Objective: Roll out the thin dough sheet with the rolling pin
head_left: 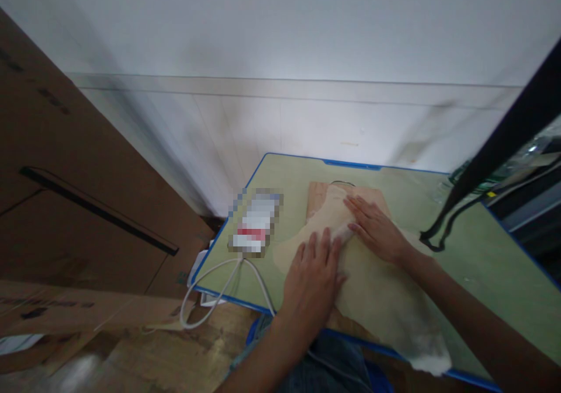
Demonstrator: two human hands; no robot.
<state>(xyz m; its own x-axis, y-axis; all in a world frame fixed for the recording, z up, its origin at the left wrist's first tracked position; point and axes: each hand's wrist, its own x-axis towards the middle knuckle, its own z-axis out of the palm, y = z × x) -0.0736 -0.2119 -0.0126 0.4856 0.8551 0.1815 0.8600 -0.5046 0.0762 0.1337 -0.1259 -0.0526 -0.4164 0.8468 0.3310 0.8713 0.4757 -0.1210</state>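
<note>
A thin, soft cream-coloured sheet (377, 288) lies over a wooden board (316, 197) on the table and droops past its front edge. Whether it is cloth or rolled dough I cannot tell. My left hand (313, 273) lies flat on the sheet's left part, fingers stretched forward and slightly spread. Farther up, my right hand (372, 223) rests palm down on the sheet near the board's far end, its fingers extended to the left. Neither hand grips anything. Much of the board is hidden under the sheet.
A blurred-out phone (256, 223) with a white cable (188, 305) lies left on the green, blue-edged table (280, 174). Brown cardboard boxes (109, 177) stand at the left, a white wall (280, 112) behind. A black strap (482, 159) hangs at the right, near a clear plastic bottle (468, 174).
</note>
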